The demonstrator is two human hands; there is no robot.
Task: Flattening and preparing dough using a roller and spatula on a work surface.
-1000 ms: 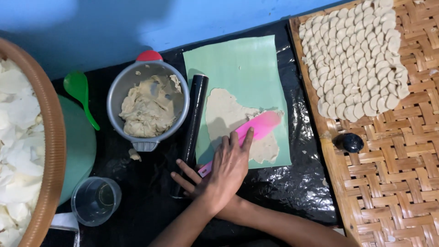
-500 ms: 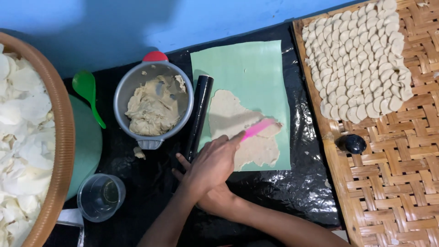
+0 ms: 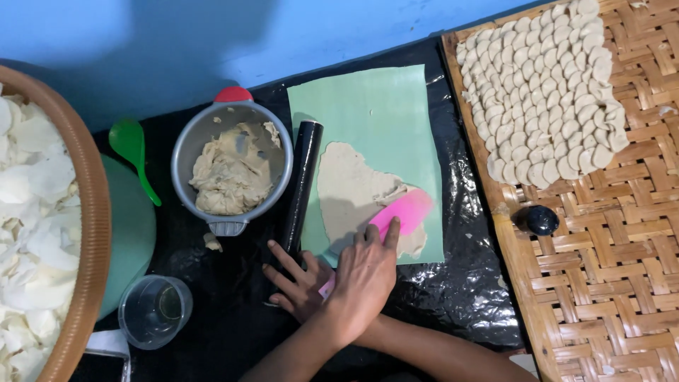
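The woven tray (image 3: 601,269) fills the side right of the green mat (image 3: 375,120) and carries rows of small pale dough pieces (image 3: 544,92) at its far end; a dark round thing (image 3: 542,220) sits on it near the mat's near right corner. Left of the mat, well apart, a big basket (image 3: 95,233) holds white chips. Between basket and mat stands a grey bowl (image 3: 233,177) of dough, with a green spoon (image 3: 134,155) to its left and a glass (image 3: 154,311) nearer the person.

On the mat lies a flat sheet of dough (image 3: 353,191), in its near half. A black roller (image 3: 300,184) lies along the mat's left edge, its long axis running away from the person.

The pink scraper (image 3: 404,211) lies on the dough sheet at the mat's near right part. Its long axis slants, the broad end pointing up and to the right, away from the person, the handle end running back under the hand. The right hand (image 3: 364,276) is on it, index finger stretched along the blade and the other fingers curled over the handle, pressing it down. The left hand (image 3: 300,283) lies just left of it, partly beneath, fingers spread flat on the black sheet (image 3: 453,297) by the mat's near left corner, touching the roller's near end or just beside it; I cannot tell which.
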